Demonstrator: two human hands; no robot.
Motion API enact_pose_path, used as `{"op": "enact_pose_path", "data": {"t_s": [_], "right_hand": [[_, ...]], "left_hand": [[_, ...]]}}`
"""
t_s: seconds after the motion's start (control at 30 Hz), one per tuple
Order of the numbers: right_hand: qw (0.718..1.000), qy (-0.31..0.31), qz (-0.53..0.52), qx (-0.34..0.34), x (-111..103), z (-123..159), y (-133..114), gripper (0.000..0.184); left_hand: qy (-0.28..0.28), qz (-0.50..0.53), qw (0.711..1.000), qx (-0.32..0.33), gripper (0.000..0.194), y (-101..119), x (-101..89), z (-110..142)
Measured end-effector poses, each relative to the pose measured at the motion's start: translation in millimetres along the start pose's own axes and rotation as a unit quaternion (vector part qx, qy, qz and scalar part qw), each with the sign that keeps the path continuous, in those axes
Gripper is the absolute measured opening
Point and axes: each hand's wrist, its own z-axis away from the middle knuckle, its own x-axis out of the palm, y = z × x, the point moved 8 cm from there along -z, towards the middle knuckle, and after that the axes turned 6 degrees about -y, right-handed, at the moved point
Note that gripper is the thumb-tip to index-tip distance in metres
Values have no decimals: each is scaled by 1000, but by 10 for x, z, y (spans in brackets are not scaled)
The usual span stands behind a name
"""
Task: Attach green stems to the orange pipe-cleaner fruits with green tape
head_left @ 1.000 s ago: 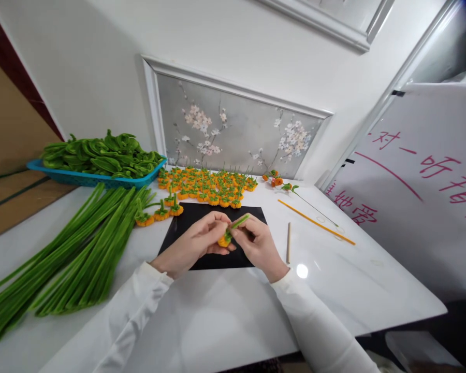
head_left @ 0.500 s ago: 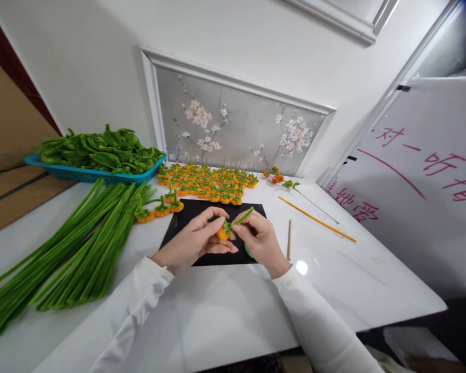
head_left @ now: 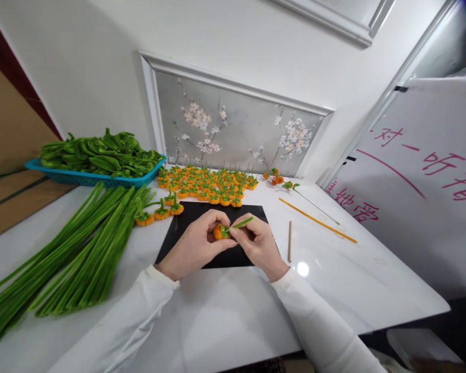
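My left hand [head_left: 200,237] is curled round a small orange pipe-cleaner flower [head_left: 219,232] with green at its base. The flower is tipped on its side, its green part facing right. In a pinch, my right hand [head_left: 258,243] grips the fuzzy green pipe cleaner [head_left: 244,222] that runs from the flower; its free end sticks out to the upper right. Both hands meet above a black mat [head_left: 178,223]. Fingers hide how the green strand joins the flower.
Rows of orange flowers [head_left: 213,189] line the wall. On the left lie green pipe cleaners [head_left: 89,243], with a blue tray [head_left: 97,180] of green leaves [head_left: 101,150] behind. A wooden stick [head_left: 290,241], an orange pipe cleaner [head_left: 318,220] and a stemmed flower sprig [head_left: 277,180] lie right.
My left hand has turned, rolling the flower sideways and slightly left, and its fingers now close more round it. The green pipe cleaner's free end has dipped lower.
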Motion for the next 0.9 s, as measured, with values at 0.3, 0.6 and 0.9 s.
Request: {"op": "enact_pose_path", "data": {"t_s": [0.3,0.6,0.9], "right_hand": [[997,-30,40,-54,34,-17,-23,13],[995,-76,44,-55,69,-10,-121,15],[985,-141,76,-61,179,5,-53,14]], "left_hand": [[-42,61,997,-37,10,-27,28,-13],[-168,219,937,-216,19,-138,166,130],[-140,106,979,-105,22,-229,126,-12]]}}
